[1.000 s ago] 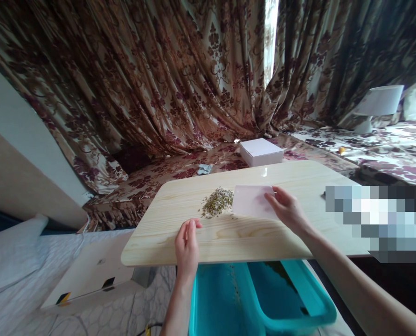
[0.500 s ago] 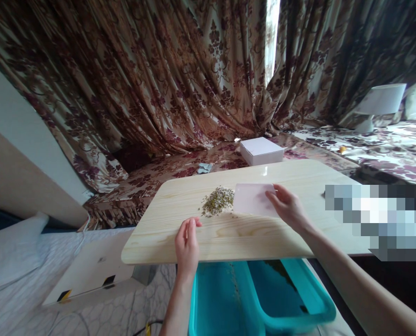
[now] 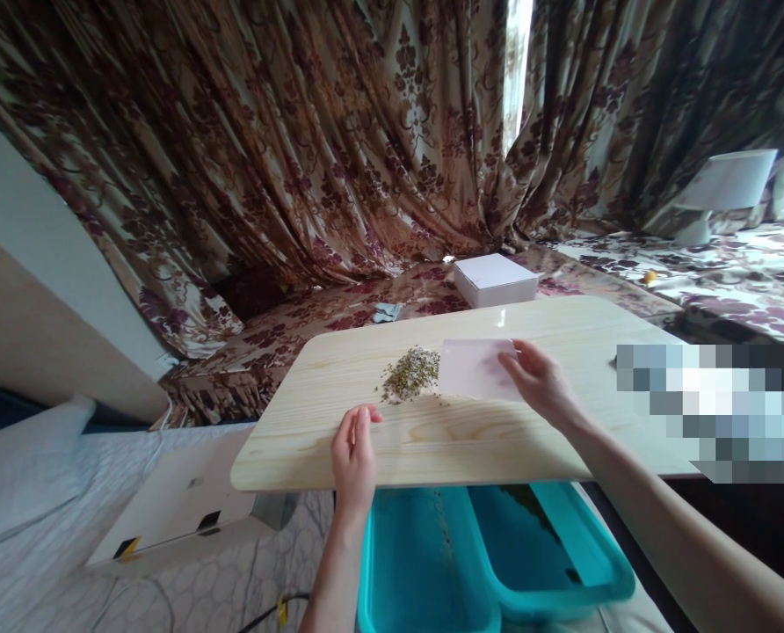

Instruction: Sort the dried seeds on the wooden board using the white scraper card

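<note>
A loose pile of small green and whitish grains point(image 3: 410, 374) lies on the pale wooden tabletop point(image 3: 471, 440). My right hand point(image 3: 538, 378) grips the right end of a thin, translucent white sheet point(image 3: 469, 367), thumb on top and fingers at its far edge. The sheet's left edge meets the right side of the pile. Just in front of the pile, near the table's front edge, is my left hand point(image 3: 354, 444), its fingers loosely bent and nothing visible in them. Below the table edge stand two turquoise tub compartments point(image 3: 488, 580); dark green stuff lies in the right one.
A white box point(image 3: 496, 280) and a folded light-blue cloth point(image 3: 387, 312) are behind the table. To the left, a white carton point(image 3: 168, 501) rests on the quilted bedding. A lamp point(image 3: 728, 180) stands at the far right. Patterned curtains point(image 3: 339, 132) hang behind.
The view has shifted slightly. Both hands, the sheet and the pile keep nearly the same places on the table; my right hand still grips the sheet.
</note>
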{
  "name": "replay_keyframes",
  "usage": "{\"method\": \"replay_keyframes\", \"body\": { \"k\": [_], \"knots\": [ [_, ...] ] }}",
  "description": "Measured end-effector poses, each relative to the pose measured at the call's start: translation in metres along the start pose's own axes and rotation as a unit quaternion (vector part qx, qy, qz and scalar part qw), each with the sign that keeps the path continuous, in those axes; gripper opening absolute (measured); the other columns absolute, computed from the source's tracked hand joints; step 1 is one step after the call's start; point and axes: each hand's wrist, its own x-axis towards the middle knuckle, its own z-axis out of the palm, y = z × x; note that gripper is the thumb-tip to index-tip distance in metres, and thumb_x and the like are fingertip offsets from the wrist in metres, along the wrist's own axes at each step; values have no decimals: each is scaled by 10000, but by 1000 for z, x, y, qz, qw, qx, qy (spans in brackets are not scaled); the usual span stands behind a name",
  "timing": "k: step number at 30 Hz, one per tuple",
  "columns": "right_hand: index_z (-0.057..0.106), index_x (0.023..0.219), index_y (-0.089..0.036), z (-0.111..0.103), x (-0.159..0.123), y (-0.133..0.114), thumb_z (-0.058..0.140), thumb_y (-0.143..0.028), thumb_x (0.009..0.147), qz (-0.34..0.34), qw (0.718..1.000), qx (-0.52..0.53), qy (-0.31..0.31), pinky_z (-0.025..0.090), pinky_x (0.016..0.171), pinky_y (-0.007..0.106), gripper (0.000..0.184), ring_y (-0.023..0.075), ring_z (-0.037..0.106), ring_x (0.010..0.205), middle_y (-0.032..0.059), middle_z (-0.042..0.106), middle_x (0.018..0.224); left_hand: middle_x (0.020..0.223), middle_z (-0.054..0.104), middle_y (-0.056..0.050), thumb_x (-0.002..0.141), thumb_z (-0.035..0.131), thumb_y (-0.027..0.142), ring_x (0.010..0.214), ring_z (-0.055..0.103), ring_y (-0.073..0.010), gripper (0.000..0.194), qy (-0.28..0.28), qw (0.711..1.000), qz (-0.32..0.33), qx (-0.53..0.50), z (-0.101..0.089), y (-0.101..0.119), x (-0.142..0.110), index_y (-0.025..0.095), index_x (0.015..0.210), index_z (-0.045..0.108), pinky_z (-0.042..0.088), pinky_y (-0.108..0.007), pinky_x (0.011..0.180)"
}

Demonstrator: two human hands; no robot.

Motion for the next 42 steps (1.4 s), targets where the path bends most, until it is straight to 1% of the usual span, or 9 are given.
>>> {"method": "replay_keyframes", "body": {
  "k": [6, 12, 16, 22, 29, 33, 35, 38, 42],
  "knots": [
    [604, 839, -209, 0, -1, -2, 667, -420, 744, -1, 1000, -3, -10, 515, 533, 256, 240, 177, 676, 631, 41, 725, 725, 843, 705, -54, 882, 473, 506, 895, 645, -205, 383, -2, 1000, 1, 3, 0, 1, -1, 183, 845, 675, 490, -300, 829],
    [612, 859, -208, 0, -2, -7, 653, -420, 755, -8, 1000, -8, -13, 508, 529, 249, 239, 174, 674, 635, 40, 724, 731, 843, 701, -54, 890, 467, 498, 906, 642, -205, 377, -8, 1000, 8, 5, 0, 2, -1, 185, 847, 673, 485, -297, 835],
    [598, 853, -214, 5, 1, -9, 646, -419, 754, -10, 1000, -14, -16, 513, 546, 252, 233, 174, 673, 653, 41, 722, 747, 861, 701, -57, 892, 466, 494, 922, 638, -208, 372, -9, 1000, 2, 4, 0, 3, -1, 184, 852, 670, 479, -302, 853],
    [593, 846, -212, 10, 4, -5, 641, -473, 743, -26, 999, -30, -31, 502, 551, 260, 285, 178, 658, 657, 37, 700, 720, 862, 707, -59, 887, 468, 504, 911, 643, -209, 380, -7, 1000, 2, 7, -1, 3, -2, 184, 856, 672, 482, -307, 857],
    [600, 844, -216, 5, -1, -9, 650, -450, 743, -15, 999, -21, -27, 511, 579, 273, 260, 182, 654, 685, 33, 697, 747, 863, 706, -60, 884, 468, 511, 917, 644, -210, 387, -7, 1000, -1, 7, -1, 4, -2, 182, 850, 670, 488, -301, 837],
    [602, 831, -217, 8, 4, -8, 666, -454, 729, -31, 999, -13, -11, 491, 532, 255, 266, 167, 632, 642, 24, 686, 722, 832, 704, -58, 881, 472, 515, 897, 649, -210, 390, 0, 1000, 5, 8, 0, 4, -1, 182, 839, 672, 497, -300, 815],
    [600, 830, -220, 11, 7, -4, 669, -451, 725, -31, 999, -9, -17, 491, 524, 255, 263, 166, 629, 628, 17, 682, 707, 825, 705, -58, 880, 476, 511, 893, 650, -210, 387, 1, 1000, 8, 7, 0, 4, -1, 181, 843, 673, 497, -301, 814],
    [598, 833, -226, 15, 10, 1, 661, -437, 732, -28, 999, -4, -31, 508, 551, 269, 242, 174, 643, 644, 16, 686, 709, 836, 708, -61, 884, 475, 502, 912, 649, -212, 381, 2, 1000, 13, 7, 0, 3, -1, 181, 815, 670, 492, -305, 833],
    [597, 853, -224, 15, 8, 0, 647, -429, 746, -20, 998, -9, -52, 517, 584, 286, 236, 188, 660, 682, 26, 697, 741, 841, 706, -58, 889, 467, 504, 916, 645, -210, 386, -2, 1000, 13, 7, 0, 3, -1, 184, 803, 665, 487, -302, 835]
  ]
}}
